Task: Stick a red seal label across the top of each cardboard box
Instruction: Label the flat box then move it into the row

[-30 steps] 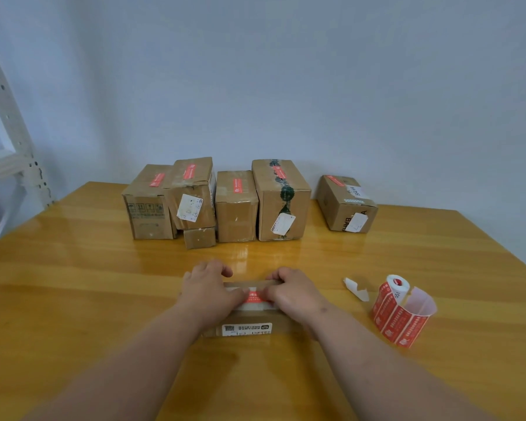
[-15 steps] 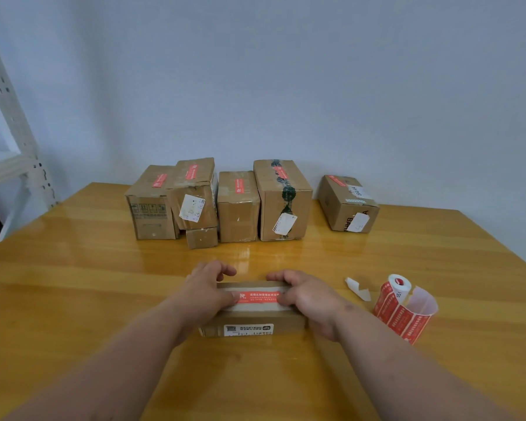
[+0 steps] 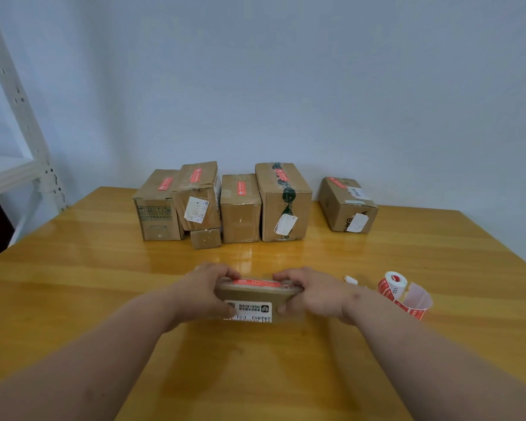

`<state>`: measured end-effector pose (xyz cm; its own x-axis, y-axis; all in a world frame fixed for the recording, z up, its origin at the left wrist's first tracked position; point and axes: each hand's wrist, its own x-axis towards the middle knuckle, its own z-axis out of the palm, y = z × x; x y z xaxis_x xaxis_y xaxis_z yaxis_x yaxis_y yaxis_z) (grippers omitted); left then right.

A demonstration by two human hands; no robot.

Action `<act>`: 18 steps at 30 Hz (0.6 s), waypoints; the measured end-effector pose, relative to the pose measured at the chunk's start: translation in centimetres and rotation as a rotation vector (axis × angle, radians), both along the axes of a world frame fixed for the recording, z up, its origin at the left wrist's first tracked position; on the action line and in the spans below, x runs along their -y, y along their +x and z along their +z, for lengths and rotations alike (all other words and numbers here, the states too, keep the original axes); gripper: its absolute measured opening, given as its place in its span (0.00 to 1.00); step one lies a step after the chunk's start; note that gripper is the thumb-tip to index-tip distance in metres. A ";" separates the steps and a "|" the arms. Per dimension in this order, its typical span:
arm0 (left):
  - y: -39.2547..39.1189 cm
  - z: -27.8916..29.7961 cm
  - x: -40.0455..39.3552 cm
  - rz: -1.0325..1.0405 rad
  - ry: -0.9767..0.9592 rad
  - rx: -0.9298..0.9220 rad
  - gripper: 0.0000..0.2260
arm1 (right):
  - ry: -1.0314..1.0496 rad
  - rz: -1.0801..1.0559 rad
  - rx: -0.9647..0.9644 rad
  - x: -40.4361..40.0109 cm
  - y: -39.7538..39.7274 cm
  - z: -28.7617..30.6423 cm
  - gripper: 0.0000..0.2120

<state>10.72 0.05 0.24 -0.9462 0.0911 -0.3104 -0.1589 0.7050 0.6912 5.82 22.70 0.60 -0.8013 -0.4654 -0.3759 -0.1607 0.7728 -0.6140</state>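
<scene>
Near the front-centre of the wooden counter (image 3: pixel 73 299), a flat cardboard box (image 3: pixel 257 294) is held between both hands. Long axis runs left-right across the view; the broad top faces up and slightly away from the camera, the narrow front side faces the camera. Can't tell whether it is lifted clear of the counter or resting on it.

Looks: brown, low and wide. A red seal label (image 3: pixel 255 282) lies lengthwise along the top, running left-right between the hands. A white printed barcode sticker (image 3: pixel 249 311) sits on the front side.

Left hand (image 3: pixel 204 294) grips the box's left end, fingers curled over the top edge, thumb on the front side by the sticker. Right hand (image 3: pixel 313 294) grips the right end the same way, fingers over the top, thumb at the front.

Right of the box, near the right hand: a roll of red labels (image 3: pixel 392 287) with a loose tail of backing paper (image 3: pixel 419 299) curling off it. A small white paper scrap (image 3: pixel 351 280) lies between hand and roll.

Back of the counter, against the wall: a row of brown boxes (image 3: pixel 240 208), red labels visible on their tops. One carries green tape; one stands apart at the right end (image 3: pixel 346 205). A white metal shelf frame (image 3: pixel 19 117) stands at far left.
</scene>
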 end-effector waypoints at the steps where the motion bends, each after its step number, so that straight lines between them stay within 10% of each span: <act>1: 0.1 0.2 0.2 0.023 0.111 0.045 0.23 | -0.061 -0.044 0.059 -0.3 0.0 0.2 0.29; 6: 0.4 0.9 0.7 0.257 0.281 0.088 0.17 | -0.241 -0.252 0.177 -1.4 0.1 0.3 0.19; 18: -0.7 -0.3 -0.2 0.287 -0.286 0.050 0.28 | -0.028 -0.205 0.086 -0.9 0.4 0.1 0.24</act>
<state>9.97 0.27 -0.03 -0.9036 -0.2712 -0.3315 -0.4059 0.7896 0.4602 6.19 23.63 0.72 -0.8460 -0.3068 -0.4361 0.0519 0.7666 -0.6400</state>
